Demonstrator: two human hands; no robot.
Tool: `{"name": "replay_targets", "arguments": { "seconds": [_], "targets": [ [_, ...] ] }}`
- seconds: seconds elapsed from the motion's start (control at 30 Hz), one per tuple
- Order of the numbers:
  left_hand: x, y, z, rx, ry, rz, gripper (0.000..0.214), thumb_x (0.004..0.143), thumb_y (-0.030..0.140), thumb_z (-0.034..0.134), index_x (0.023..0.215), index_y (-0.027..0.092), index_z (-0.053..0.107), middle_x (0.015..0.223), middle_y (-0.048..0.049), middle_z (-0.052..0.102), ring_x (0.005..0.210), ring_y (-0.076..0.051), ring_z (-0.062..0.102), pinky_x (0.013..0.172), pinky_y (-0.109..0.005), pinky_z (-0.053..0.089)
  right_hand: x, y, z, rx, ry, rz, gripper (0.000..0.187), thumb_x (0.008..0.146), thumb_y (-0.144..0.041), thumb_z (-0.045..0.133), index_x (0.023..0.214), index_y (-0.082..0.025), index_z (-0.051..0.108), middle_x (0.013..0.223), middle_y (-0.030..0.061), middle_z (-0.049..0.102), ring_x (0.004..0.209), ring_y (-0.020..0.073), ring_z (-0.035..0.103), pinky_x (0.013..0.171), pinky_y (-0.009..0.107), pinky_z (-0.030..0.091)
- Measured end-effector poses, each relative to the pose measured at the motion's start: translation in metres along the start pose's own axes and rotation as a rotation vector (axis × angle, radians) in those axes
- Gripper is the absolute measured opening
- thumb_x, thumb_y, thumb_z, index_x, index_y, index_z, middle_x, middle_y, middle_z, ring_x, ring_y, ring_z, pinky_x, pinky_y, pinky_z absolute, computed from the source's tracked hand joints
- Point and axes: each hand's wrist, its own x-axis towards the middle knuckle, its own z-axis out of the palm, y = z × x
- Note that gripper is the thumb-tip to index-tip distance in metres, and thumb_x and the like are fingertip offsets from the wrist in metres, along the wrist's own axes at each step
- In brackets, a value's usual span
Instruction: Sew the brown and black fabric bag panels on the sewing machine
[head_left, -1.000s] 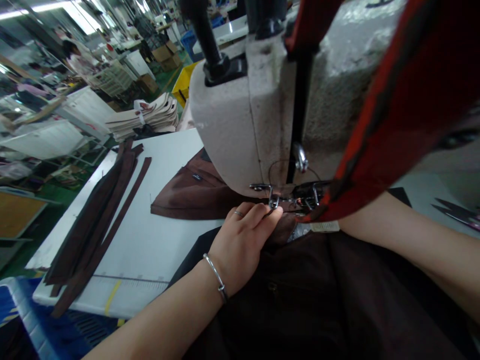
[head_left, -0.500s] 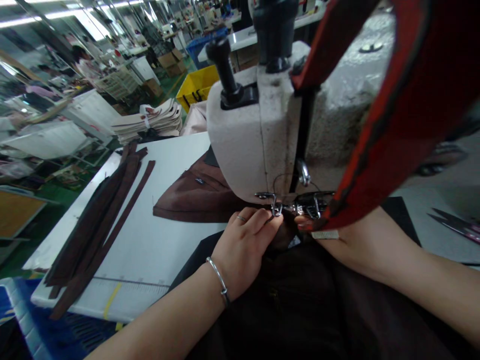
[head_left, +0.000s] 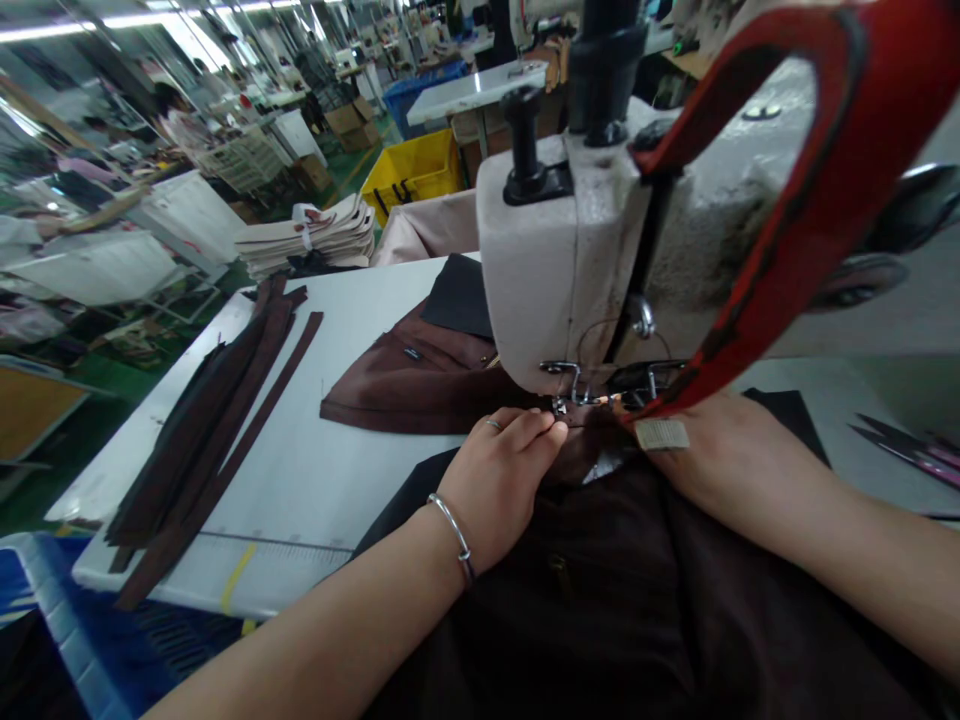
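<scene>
Head view: brown fabric (head_left: pixel 615 560) under sewing machine (head_left: pixel 532 270) presser foot (head_left: pixel 560 406), both hands at it.
Left hand (head_left: pixel 495 490) nearly closed, fingertips pinching fabric just beside foot; right hand (head_left: pixel 701 435) on far side, fingers partly behind red guard (head_left: pixel 780 265), grip can't tell. Best: guide layers flat and even, light tension, fingertips clear of needle.

The left hand (head_left: pixel 499 485) wears a slim silver bangle (head_left: pixel 451 521) at the wrist and a thin ring (head_left: pixel 493 424) on one finger
</scene>
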Motion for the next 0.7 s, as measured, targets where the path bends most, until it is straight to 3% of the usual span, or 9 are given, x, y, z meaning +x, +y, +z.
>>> {"name": "replay_targets", "arguments": {
  "seconds": [0.07, 0.13, 0.3, 0.7],
  "targets": [
    [0.001, 0.000, 0.000, -0.024, 0.000, 0.000, 0.038, 0.093, 0.005, 0.044, 0.128, 0.013, 0.058, 0.128, -0.0079, 0.064, 0.118, -0.024, 0.057, 0.106, -0.044, 0.050, -0.003, -0.012, -0.001, -0.015, -0.043, -0.068, 0.033, 0.094, -0.009, 0.045, 0.121, -0.018, 0.062, 0.118, 0.0096, 0.067, 0.113, 0.0240, 0.061, 0.099, 0.041, 0.051],
    [0.001, 0.000, 0.001, -0.047, -0.008, -0.016, 0.037, 0.094, 0.006, 0.044, 0.127, 0.014, 0.059, 0.130, -0.0078, 0.062, 0.123, -0.024, 0.055, 0.110, -0.046, 0.047, -0.004, -0.025, -0.002, -0.032, -0.066, -0.044, 0.037, 0.095, -0.012, 0.045, 0.130, -0.014, 0.058, 0.124, 0.0111, 0.065, 0.114, 0.0233, 0.062, 0.099, 0.039, 0.052],
    [0.000, 0.003, 0.001, -0.081, -0.053, -0.066, 0.039, 0.094, 0.004, 0.043, 0.129, 0.013, 0.057, 0.133, -0.0082, 0.061, 0.131, -0.026, 0.051, 0.117, -0.050, 0.039, -0.005, -0.046, 0.002, -0.117, -0.093, 0.032, 0.044, 0.097, -0.023, 0.044, 0.138, -0.008, 0.051, 0.139, 0.0160, 0.055, 0.120, 0.0279, 0.058, 0.101, 0.044, 0.051],
    [0.003, 0.002, 0.001, -0.066, -0.094, -0.078, 0.036, 0.095, 0.007, 0.044, 0.127, 0.017, 0.057, 0.137, -0.0064, 0.059, 0.135, -0.026, 0.048, 0.118, -0.050, 0.037, -0.014, -0.045, 0.014, -0.186, -0.093, 0.039, 0.053, 0.097, -0.027, 0.045, 0.146, -0.009, 0.043, 0.148, 0.0140, 0.048, 0.123, 0.0262, 0.056, 0.104, 0.042, 0.050]
  ]
}}
